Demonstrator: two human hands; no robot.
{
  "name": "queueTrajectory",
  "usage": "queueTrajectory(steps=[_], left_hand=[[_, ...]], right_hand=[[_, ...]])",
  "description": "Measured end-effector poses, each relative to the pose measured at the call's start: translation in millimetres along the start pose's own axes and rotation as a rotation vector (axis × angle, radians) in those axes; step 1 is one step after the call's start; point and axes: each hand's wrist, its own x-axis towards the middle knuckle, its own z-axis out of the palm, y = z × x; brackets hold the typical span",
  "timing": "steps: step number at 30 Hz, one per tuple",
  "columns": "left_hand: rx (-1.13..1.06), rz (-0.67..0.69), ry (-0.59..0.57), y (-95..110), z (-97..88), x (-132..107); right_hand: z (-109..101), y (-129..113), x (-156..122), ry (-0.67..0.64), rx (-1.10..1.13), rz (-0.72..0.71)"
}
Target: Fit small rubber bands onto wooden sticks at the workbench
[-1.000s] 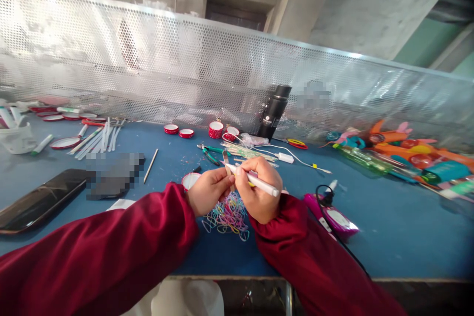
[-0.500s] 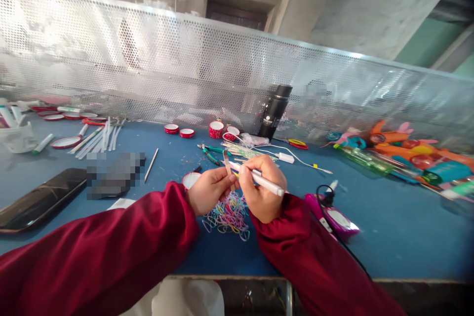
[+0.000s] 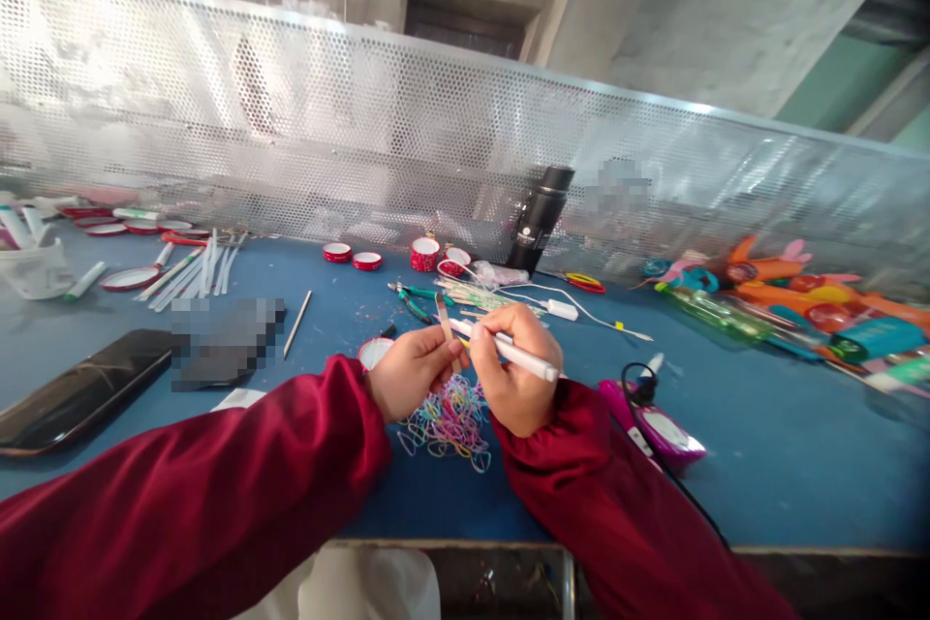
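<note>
Far side: a silver perforated metal panel runs the full width of the scene. In front of it lies a blue flat tabletop. Two dark-red fabric sleeves reach in from the near edge, one left, one right.

Left, near: a glossy black oblong case, flat on the tabletop. Far, right of centre: a black cylindrical flask, appearing tilted to the right, close to the panel.

Centre: right hand, fingers closed around a marker, thumb pressed along its side. Left hand, just left of it; thumb and forefinger pinch a stick, remaining fingers curled. Both hands are above the tabletop.

Right of the right hand, on the tabletop: a bright purple packet, a black cable lying over it. Near side, under and between the hands: a loose heap of thin multicoloured elastic bands. Beyond the hands: green-handled metal pliers.

The slim white plastic marker slants, rear end to the right and near, tip to the left and far. The narrow flat tan stick leans slightly left, its darker end far. Marker tip is just beside the stick; cannot tell whether they touch.
</note>
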Motion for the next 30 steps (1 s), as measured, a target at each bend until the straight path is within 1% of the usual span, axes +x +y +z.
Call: queueTrajectory(steps=[18, 22, 30], left_hand=[[0.034, -0.046, -0.041, 1.8, 1.8, -1.8], [0.031, -0.057, -0.048, 1.3, 1.4, -1.8], [0.047, -0.021, -0.05, -0.3, 0.4, -0.4]], right_hand=[[-0.5, 0.5, 1.4, 0.008, -0.01, 0.022], [-0.8, 0.4, 0.7, 0.018, 0.005, 0.007], [0.5, 1.1, -1.0, -0.034, 0.035, -0.011]])
